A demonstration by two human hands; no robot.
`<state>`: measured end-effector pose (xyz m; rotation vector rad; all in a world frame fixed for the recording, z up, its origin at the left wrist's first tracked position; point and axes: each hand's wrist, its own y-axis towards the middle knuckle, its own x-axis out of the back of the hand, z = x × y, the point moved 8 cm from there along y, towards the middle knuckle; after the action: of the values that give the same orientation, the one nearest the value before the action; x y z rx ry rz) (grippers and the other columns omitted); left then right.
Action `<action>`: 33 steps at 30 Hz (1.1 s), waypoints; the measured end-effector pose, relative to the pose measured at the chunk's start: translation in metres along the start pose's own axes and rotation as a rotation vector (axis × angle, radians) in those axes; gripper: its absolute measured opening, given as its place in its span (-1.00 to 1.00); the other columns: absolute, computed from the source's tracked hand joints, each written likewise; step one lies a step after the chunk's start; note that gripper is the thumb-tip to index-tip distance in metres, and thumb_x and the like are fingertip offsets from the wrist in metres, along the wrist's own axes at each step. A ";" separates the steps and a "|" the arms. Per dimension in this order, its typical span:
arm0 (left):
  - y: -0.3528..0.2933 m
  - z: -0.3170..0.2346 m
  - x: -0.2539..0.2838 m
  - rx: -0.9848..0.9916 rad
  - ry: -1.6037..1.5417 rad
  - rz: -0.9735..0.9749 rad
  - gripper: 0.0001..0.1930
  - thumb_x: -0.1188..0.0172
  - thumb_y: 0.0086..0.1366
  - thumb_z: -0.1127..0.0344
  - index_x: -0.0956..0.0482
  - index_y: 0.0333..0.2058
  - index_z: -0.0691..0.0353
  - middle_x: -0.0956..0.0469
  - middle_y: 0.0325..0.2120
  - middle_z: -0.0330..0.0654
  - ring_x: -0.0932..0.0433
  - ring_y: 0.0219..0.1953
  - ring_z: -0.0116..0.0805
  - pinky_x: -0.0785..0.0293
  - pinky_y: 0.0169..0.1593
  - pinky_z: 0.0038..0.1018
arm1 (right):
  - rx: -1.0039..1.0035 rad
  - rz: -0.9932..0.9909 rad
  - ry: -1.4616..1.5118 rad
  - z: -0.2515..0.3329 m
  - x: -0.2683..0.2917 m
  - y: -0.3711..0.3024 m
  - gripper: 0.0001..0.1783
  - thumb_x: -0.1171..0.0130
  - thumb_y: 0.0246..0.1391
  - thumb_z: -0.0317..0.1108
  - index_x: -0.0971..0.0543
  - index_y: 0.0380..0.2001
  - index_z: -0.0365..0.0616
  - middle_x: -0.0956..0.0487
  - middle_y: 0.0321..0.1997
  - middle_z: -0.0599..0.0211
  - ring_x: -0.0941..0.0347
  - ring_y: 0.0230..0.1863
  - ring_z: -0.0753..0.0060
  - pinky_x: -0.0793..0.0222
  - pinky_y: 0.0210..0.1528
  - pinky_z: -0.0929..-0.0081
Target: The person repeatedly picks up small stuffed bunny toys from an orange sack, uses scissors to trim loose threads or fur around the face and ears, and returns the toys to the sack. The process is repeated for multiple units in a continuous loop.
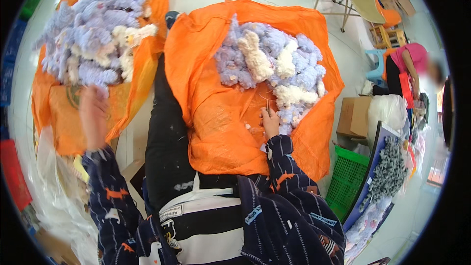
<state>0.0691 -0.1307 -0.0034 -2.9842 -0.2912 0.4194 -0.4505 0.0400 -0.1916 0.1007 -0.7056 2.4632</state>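
Note:
My right hand [270, 123] is closed around small thread snips [268, 107], whose pointed tip sticks up over the orange sack [221, 132] across my lap. Just beyond it lies a heap of fluffy plush toys [279, 56], lavender and cream-white, spread in the open sack. A fine thread shows near the snips' tip. My left hand [93, 118] is smeared by motion, raised at the near edge of a second plush heap [105, 29] on the left. Its fingertips overlap a lavender toy there; whether they grip it cannot be made out.
The left heap sits in another orange sack [61, 118]. Clear plastic sheeting [59, 191] lies at far left. On the right stand a green basket [347, 172], a cardboard box [354, 116] and a board with grey fluffy pieces [390, 164]. Beyond, a person in pink [414, 59] bends over.

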 end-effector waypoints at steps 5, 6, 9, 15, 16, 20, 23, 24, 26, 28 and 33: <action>-0.070 0.098 -0.050 0.172 0.390 0.081 -0.86 0.01 0.26 0.36 -0.45 -0.33 0.30 -0.46 -0.46 -0.26 -0.41 -0.41 -0.55 -0.35 -0.31 -0.64 | -0.053 -0.116 -0.151 -0.050 0.018 0.041 -0.73 -0.12 -0.03 -0.19 -0.54 -0.45 -0.21 -0.45 -0.60 0.43 -0.34 -0.67 0.65 -0.28 -0.68 0.68; -0.078 0.101 -0.054 0.041 0.605 0.066 -0.89 -0.02 0.23 0.41 -0.46 -0.32 0.34 -0.48 -0.43 -0.24 -0.42 -0.39 -0.52 -0.34 -0.30 -0.64 | -0.075 -0.127 -0.149 -0.054 0.018 0.052 -0.67 -0.17 -0.07 -0.15 -0.57 -0.43 -0.24 -0.50 -0.55 0.39 -0.38 -0.63 0.61 -0.31 -0.62 0.62; -0.083 0.112 -0.061 -0.052 0.651 0.058 -0.91 -0.06 0.18 0.49 -0.47 -0.32 0.33 -0.49 -0.42 -0.20 -0.43 -0.40 -0.48 -0.33 -0.33 -0.59 | 0.000 -0.188 -0.202 -0.078 0.022 0.108 -0.66 -0.19 -0.05 -0.14 -0.53 -0.37 -0.23 -0.36 -0.63 0.49 -0.23 -0.67 0.63 -0.21 -0.69 0.60; -0.071 0.106 -0.074 -0.138 0.860 0.089 -0.91 -0.09 0.12 0.53 -0.47 -0.35 0.31 -0.46 -0.49 -0.17 -0.44 -0.43 -0.37 -0.33 -0.34 -0.56 | -0.206 -0.387 0.473 -0.042 -0.026 0.164 -0.74 -0.23 -0.09 -0.19 -0.46 -0.50 -0.13 -0.33 -0.72 0.38 -0.23 -0.74 0.49 -0.15 -0.73 0.58; -0.070 0.106 -0.077 -0.149 0.869 0.099 -0.91 -0.09 0.11 0.53 -0.47 -0.36 0.32 -0.46 -0.49 -0.16 -0.44 -0.43 -0.37 -0.34 -0.34 -0.55 | -0.216 -0.431 0.540 -0.043 -0.027 0.173 -0.75 -0.24 -0.10 -0.20 -0.45 -0.51 -0.13 -0.33 -0.73 0.36 -0.24 -0.75 0.47 -0.14 -0.73 0.59; -0.069 0.106 -0.084 -0.170 0.849 0.104 -0.91 -0.10 0.10 0.55 -0.47 -0.37 0.32 -0.46 -0.50 -0.15 -0.45 -0.44 -0.35 -0.35 -0.33 -0.53 | -0.359 -0.278 0.527 -0.036 -0.041 0.186 -0.78 -0.25 -0.14 -0.26 -0.44 -0.54 -0.11 -0.32 -0.71 0.38 -0.24 -0.74 0.45 -0.12 -0.71 0.57; -0.071 0.105 -0.091 -0.184 0.799 0.111 -0.90 -0.10 0.10 0.55 -0.48 -0.36 0.33 -0.47 -0.51 -0.14 -0.46 -0.43 -0.36 -0.36 -0.33 -0.54 | -0.283 -0.168 0.561 0.000 -0.059 0.158 -0.79 -0.25 -0.18 -0.29 -0.45 -0.50 -0.12 -0.40 -0.63 0.44 -0.31 -0.72 0.51 -0.19 -0.69 0.60; -0.072 0.103 -0.095 -0.195 0.786 0.121 -0.90 -0.10 0.10 0.56 -0.48 -0.35 0.33 -0.47 -0.51 -0.14 -0.47 -0.43 -0.36 -0.36 -0.32 -0.55 | -0.233 -0.141 0.555 0.018 -0.064 0.143 -0.79 -0.23 -0.18 -0.35 -0.46 -0.43 -0.16 -0.43 -0.57 0.44 -0.33 -0.65 0.54 -0.21 -0.65 0.61; -0.079 0.112 -0.102 -0.004 0.562 0.161 -0.88 -0.08 0.15 0.54 -0.47 -0.30 0.35 -0.50 -0.44 -0.19 -0.49 -0.35 -0.46 -0.39 -0.27 -0.59 | -0.046 -0.037 0.504 0.057 -0.072 0.106 -0.76 -0.21 -0.17 -0.40 -0.46 -0.37 -0.21 -0.46 -0.50 0.43 -0.36 -0.57 0.58 -0.26 -0.58 0.62; -0.094 0.115 -0.123 0.193 0.317 0.257 -0.83 -0.06 0.18 0.51 -0.43 -0.22 0.36 -0.50 -0.36 -0.21 -0.47 -0.28 -0.49 -0.39 -0.21 -0.60 | 0.124 0.071 0.363 0.101 -0.081 0.051 -0.72 -0.18 -0.15 -0.45 -0.45 -0.29 -0.25 -0.49 -0.41 0.41 -0.38 -0.47 0.61 -0.30 -0.48 0.64; -0.130 0.122 -0.172 0.493 -0.155 0.399 -0.59 -0.10 0.21 0.36 -0.27 0.01 0.34 -0.40 -0.13 -0.19 -0.38 -0.09 -0.47 -0.33 -0.05 -0.55 | 0.628 0.318 -0.195 0.185 -0.113 -0.116 -0.68 -0.23 -0.23 -0.43 -0.45 -0.32 -0.26 -0.51 -0.43 0.30 -0.42 -0.45 0.57 -0.36 -0.42 0.61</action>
<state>-0.1500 -0.0287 -0.0575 -2.5130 0.3552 0.6520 -0.3075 -0.0296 -0.0035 0.5048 0.0105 2.9266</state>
